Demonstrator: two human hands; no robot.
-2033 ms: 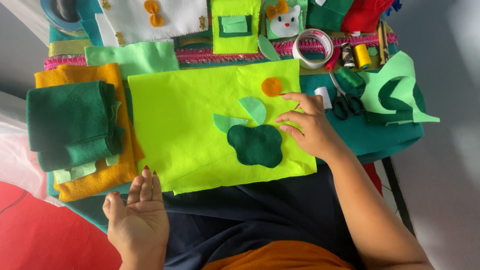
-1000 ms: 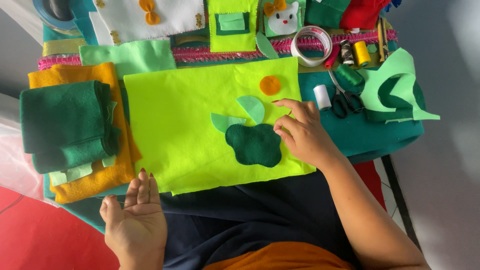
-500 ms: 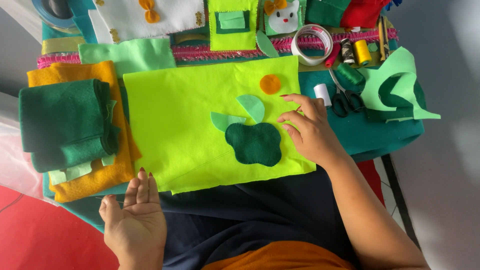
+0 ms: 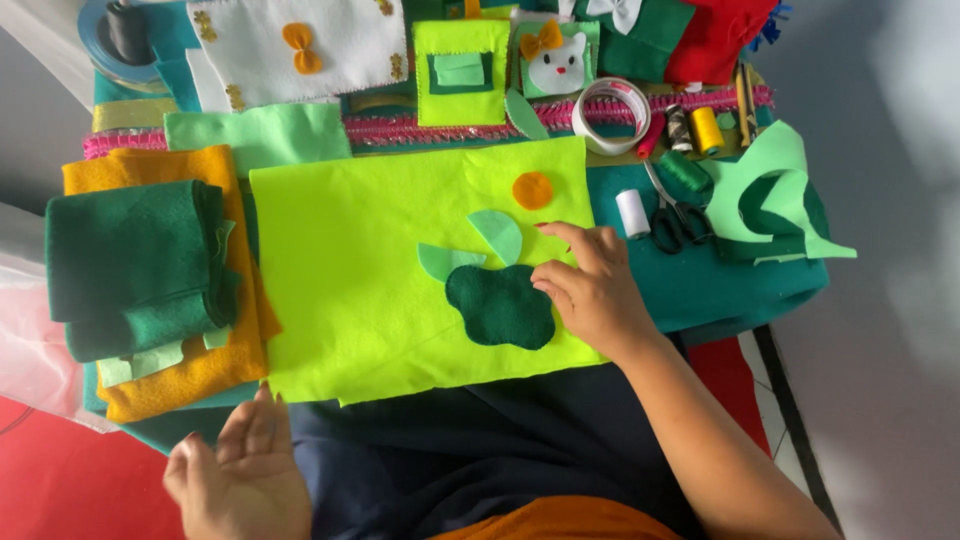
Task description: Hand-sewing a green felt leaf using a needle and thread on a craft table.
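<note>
A lime green felt sheet (image 4: 360, 270) lies spread across the teal table. On it sit a dark green felt shape (image 4: 500, 308), two pale green leaf pieces (image 4: 478, 248) and an orange felt circle (image 4: 532, 190). My right hand (image 4: 595, 290) rests on the sheet with its fingertips touching the right edge of the dark green shape, holding nothing. My left hand (image 4: 240, 475) hovers palm up below the sheet's near left corner, fingers apart and empty.
Folded dark green felt (image 4: 135, 265) on orange felt (image 4: 190, 370) lies at the left. Thread spools (image 4: 632, 212), scissors (image 4: 675, 215), a tape roll (image 4: 612, 112) and pale green felt offcuts (image 4: 775, 195) sit at the right. Finished felt pieces (image 4: 300, 45) line the back.
My right hand has shifted slightly around the dark green shape's right side. My left hand has stayed low near the sheet's front corner.
</note>
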